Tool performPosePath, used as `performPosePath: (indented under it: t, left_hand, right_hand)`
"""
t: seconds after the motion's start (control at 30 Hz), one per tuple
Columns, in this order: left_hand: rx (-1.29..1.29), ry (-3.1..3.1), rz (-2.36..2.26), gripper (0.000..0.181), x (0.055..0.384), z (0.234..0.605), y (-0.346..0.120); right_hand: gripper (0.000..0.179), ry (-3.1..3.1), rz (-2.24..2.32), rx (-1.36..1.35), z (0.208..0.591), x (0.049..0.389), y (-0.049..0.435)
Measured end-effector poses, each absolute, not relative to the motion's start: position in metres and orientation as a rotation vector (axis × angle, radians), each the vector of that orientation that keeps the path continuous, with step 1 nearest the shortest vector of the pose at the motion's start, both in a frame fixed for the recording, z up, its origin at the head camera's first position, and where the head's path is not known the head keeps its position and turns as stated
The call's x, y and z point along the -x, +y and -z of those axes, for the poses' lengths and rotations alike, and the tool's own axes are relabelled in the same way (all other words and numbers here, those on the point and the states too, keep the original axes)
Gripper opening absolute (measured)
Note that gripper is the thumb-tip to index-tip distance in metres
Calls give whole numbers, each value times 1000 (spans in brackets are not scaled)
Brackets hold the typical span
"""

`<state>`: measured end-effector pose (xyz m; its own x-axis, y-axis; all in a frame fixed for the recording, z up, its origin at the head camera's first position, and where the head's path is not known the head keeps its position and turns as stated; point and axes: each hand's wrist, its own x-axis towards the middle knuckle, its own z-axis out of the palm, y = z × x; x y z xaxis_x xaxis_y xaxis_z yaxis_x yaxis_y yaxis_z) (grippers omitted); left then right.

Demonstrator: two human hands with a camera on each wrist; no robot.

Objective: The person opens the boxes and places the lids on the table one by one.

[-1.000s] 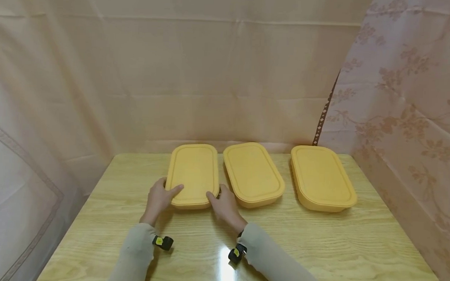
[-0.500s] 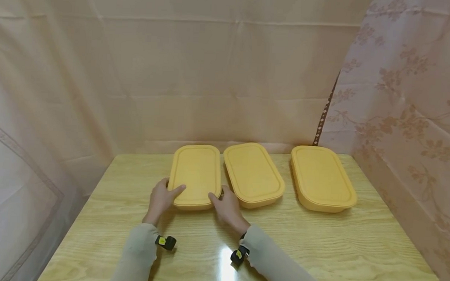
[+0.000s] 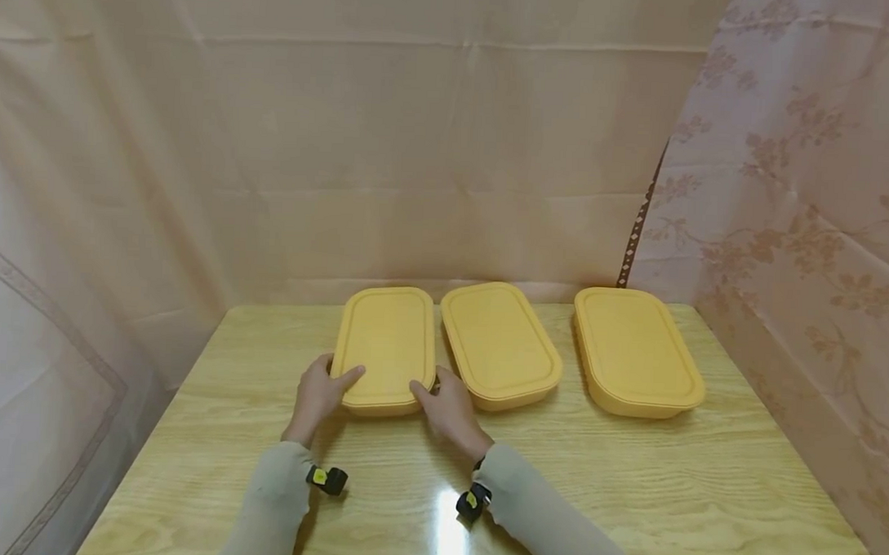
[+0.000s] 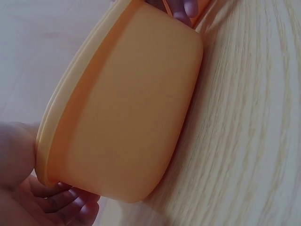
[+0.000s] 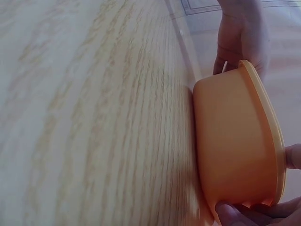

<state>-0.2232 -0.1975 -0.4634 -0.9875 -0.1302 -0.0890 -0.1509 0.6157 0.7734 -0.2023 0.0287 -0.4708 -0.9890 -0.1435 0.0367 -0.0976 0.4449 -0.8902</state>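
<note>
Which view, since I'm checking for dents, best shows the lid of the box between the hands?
The head view: it shows the lid from above, the left hand and right hand covering only small parts. Both wrist views show mainly one wall of the box, the lid just an edge.

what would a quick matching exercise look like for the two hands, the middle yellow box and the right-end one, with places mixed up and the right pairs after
Things
1. left hand
2. right hand
3. middle yellow box
4. right-end yellow box

Places, in the head view
a. the box closest to the floral cloth
b. at the right side of the left-end yellow box, gripping it
c. between the other two boxes
d. at the left side of the left-end yellow box, gripping it

Right pairs: 1-d, 2-b, 3-c, 4-a
</note>
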Motion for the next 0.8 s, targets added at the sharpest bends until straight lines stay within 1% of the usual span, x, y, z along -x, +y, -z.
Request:
performPosePath:
  t: [0.8]
  left_hand:
    - [325,2821,-1398,73,223,459,-222]
  right_hand:
    - [29,2637,1655,281,476,212,5]
